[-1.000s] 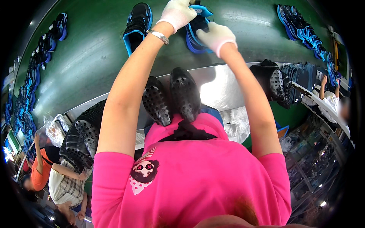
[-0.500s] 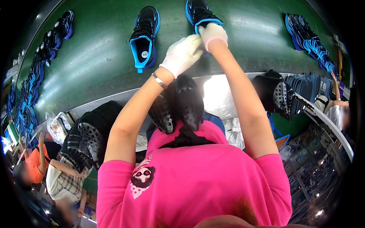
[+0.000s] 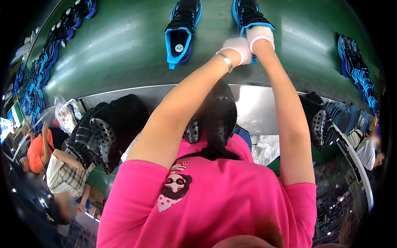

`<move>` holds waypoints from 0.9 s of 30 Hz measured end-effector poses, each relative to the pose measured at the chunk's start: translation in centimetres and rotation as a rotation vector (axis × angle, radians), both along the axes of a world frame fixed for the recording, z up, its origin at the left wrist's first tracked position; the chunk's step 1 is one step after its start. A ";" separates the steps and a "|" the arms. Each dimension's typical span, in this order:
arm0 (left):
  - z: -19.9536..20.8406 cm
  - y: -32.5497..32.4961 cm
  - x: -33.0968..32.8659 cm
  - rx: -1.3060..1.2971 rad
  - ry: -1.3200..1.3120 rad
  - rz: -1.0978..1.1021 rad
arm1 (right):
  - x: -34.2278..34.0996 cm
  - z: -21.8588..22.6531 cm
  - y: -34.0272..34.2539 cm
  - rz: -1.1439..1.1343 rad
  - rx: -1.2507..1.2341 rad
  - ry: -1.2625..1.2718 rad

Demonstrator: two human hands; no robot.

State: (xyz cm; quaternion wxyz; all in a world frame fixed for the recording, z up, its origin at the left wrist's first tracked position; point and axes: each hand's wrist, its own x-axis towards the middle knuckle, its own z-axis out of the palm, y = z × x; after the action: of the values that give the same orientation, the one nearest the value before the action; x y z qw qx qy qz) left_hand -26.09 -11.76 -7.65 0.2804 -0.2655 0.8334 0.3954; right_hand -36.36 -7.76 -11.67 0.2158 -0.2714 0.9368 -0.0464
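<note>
A black sneaker with bright blue trim (image 3: 250, 14) lies on the green work surface, its opening toward me. My right hand (image 3: 261, 34), in a white glove with a pink cuff, reaches into that opening, so its fingers are hidden. Against the heel end of the same shoe is my left hand (image 3: 238, 48), gloved alike; its fingers are out of sight behind the cuff and shoe. Left of my hands rests a matching sneaker (image 3: 180, 31), a round white label on its insole.
Stacks of black perforated moulded forms (image 3: 118, 120) stand at left, with more (image 3: 316, 120) at right beside flat blue-grey pieces (image 3: 349, 115). Rows of sneakers line the left (image 3: 39, 78) and right (image 3: 357, 70). Other people (image 3: 68, 173) are at lower left and far right.
The view has shifted, so both sneakers appear farther right and higher. My left hand has come closer to the shoe's heel; my right hand is deeper in the opening.
</note>
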 end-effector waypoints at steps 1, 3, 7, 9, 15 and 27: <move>-0.8 0.2 0.2 -0.024 0.033 -0.009 | 0.0 0.0 0.3 0.020 0.000 -0.012; -0.6 0.5 0.3 -0.057 0.070 -0.017 | 0.1 0.2 0.2 0.032 -0.020 -0.021; -1.9 1.0 0.0 -0.126 0.085 -0.036 | -0.1 -0.5 0.3 -0.017 -0.066 0.009; -1.1 1.2 0.2 -0.163 0.085 -0.033 | 0.1 0.9 0.1 0.101 -0.061 0.038; 1.0 1.0 1.3 -0.136 0.017 -0.162 | 0.9 1.0 -0.9 -0.196 0.108 -0.211; 1.3 1.4 4.1 -0.236 -0.017 -0.098 | 3.6 2.4 -0.9 0.127 -0.147 -0.048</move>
State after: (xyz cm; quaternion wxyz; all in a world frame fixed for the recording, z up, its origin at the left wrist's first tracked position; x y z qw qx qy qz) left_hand -21.98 -10.33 -6.32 0.2733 -0.2590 0.8837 0.2782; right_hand -32.78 -8.65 -9.31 0.2202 -0.3442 0.9063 -0.1077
